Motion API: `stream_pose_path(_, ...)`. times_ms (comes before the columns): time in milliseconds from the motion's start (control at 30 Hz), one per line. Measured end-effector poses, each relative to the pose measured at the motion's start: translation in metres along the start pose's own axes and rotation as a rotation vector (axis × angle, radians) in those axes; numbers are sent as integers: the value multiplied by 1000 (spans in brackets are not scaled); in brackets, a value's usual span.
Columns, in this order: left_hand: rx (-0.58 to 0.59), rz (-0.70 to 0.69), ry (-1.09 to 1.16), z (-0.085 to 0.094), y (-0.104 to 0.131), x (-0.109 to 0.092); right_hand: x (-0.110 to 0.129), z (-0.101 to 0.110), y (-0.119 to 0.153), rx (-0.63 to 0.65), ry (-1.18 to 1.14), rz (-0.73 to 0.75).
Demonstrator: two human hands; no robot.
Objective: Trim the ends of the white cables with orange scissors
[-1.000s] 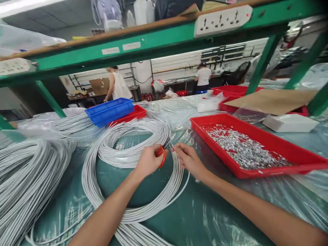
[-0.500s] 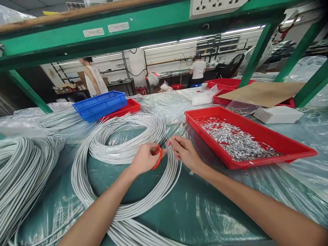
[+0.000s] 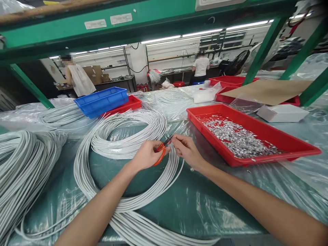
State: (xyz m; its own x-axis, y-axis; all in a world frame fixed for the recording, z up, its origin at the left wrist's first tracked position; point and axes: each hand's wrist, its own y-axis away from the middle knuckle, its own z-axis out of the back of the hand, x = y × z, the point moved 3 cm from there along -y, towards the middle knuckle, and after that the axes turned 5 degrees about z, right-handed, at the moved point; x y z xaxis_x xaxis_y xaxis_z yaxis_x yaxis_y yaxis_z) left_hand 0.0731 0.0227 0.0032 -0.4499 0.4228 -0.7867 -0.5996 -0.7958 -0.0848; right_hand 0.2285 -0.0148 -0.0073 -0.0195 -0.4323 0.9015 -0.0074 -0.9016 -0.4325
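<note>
My left hand grips small orange-handled cutters, their dark jaws pointing up and right. My right hand is right beside them, its fingertips pinched at the jaw tips on something too small to make out. Both hands hover over a large coil of grey-white cable lying on the plastic-covered green table. To the right of my right hand stands a red tray filled with several small silver metal parts.
More cable bundles lie at the left. A blue bin stacked on a red tray, a white box and cardboard sit further back. A green shelf frame hangs overhead. Two people work at far benches.
The view has tilted down and shifted slightly. My hands stay together over the coil, the cutters' jaws now closer to my right fingertips.
</note>
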Motion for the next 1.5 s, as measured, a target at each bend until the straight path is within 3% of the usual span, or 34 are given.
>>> stream_pose_path(433, 124, 35, 140, -4, 1, -1, 2, 0, -1, 3, -38, -14)
stream_pose_path(667, 37, -7, -7, -1, 1, -1, 0, 1, -1, 22, -77, -31)
stream_pose_path(867, 73, 1, 38, -3, 3, -3, 5, 1, -1, 32, -140, -65)
stream_pose_path(1000, 31, 1, 17, -1, 2, -1, 0, 2, -3, 43, -264, -190)
stream_pose_path(1100, 8, -4, -3, 2, 2, -1, -5, 5, -6, 114, -405, -349)
stream_pose_path(1167, 4, -2, -13, 4, 2, -1, -7, 8, -8, 168, -420, -379)
stream_pose_path(1300, 24, -3, -23, 7, 4, -4, -7, 15, -13, 216, -320, -299)
stream_pose_path(1500, 60, 13, -1, 10, 6, -7, 6, 18, -16, 157, 76, -45)
